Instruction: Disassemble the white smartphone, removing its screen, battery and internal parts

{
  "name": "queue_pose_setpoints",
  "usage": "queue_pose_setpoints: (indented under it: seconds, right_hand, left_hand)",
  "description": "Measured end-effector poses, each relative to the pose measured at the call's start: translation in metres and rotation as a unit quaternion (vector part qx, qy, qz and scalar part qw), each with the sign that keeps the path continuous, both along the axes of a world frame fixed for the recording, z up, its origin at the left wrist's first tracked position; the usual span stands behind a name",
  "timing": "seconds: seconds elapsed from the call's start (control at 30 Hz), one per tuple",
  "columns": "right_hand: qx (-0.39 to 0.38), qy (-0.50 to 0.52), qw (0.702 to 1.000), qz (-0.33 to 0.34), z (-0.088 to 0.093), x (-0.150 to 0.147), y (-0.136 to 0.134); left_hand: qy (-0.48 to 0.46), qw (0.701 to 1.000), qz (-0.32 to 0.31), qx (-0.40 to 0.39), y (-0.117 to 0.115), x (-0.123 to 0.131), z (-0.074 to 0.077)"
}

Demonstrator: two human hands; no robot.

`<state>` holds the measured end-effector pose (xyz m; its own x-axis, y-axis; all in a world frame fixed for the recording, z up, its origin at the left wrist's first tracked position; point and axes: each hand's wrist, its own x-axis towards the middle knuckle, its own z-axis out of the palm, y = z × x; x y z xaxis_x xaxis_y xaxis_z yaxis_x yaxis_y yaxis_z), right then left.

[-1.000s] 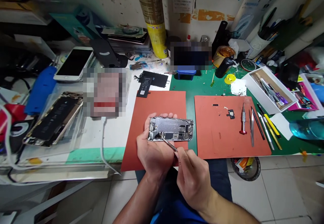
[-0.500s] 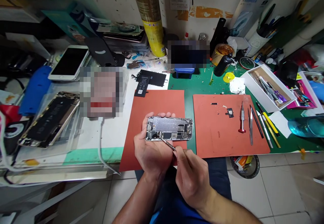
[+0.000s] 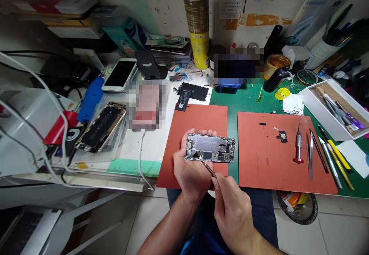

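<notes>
An opened phone body (image 3: 210, 147), its silver frame and inner parts showing, rests on the palm and fingers of my left hand (image 3: 191, 172). My right hand (image 3: 232, 203) pinches a thin metal tool (image 3: 208, 167). The tool's far tip touches the lower left part of the phone's inside. Both hands are over the near edge of the left orange mat (image 3: 198, 116). Beyond them lie two black batteries (image 3: 193, 92). On the right orange mat (image 3: 282, 170) are a small black part (image 3: 283, 136), a screwdriver with a red end (image 3: 299, 147) and tweezers (image 3: 309, 156).
A white phone (image 3: 119, 74), another opened phone (image 3: 100, 128) and a white cable (image 3: 141, 159) are on the left. A spray can (image 3: 198, 28) stands at the back. An open box of tools (image 3: 337, 105) and several pens (image 3: 338, 157) are on the right.
The view has turned to the left, so the bench and both hands appear shifted to the right. The phone and the tool are still held in the same way.
</notes>
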<state>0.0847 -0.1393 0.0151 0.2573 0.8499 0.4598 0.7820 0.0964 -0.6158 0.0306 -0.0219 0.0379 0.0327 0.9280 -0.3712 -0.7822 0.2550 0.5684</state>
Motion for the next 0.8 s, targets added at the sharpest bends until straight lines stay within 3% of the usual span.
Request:
queue_pose_setpoints:
  seconds: [0.3, 0.5, 0.67, 0.8]
  right_hand:
    - [-0.008, 0.010, 1.000, 0.007, 0.0017, 0.0010, 0.0030]
    - [-0.037, 0.072, 0.996, 0.023, 0.0052, 0.0059, 0.0054]
    - [0.015, -0.015, 1.000, 0.003, 0.0012, 0.0069, 0.0063]
    - [0.008, -0.007, 1.000, 0.007, -0.0014, 0.0072, 0.0067]
  left_hand:
    - [-0.010, 1.000, 0.004, -0.001, -0.0003, -0.0003, -0.0003]
    - [-0.016, 1.000, -0.011, 0.005, -0.0014, -0.0020, 0.0005]
    - [-0.031, 0.999, 0.003, -0.017, -0.0006, -0.0014, 0.0010]
    - [-0.032, 0.999, 0.010, -0.026, -0.0010, -0.0008, 0.0023]
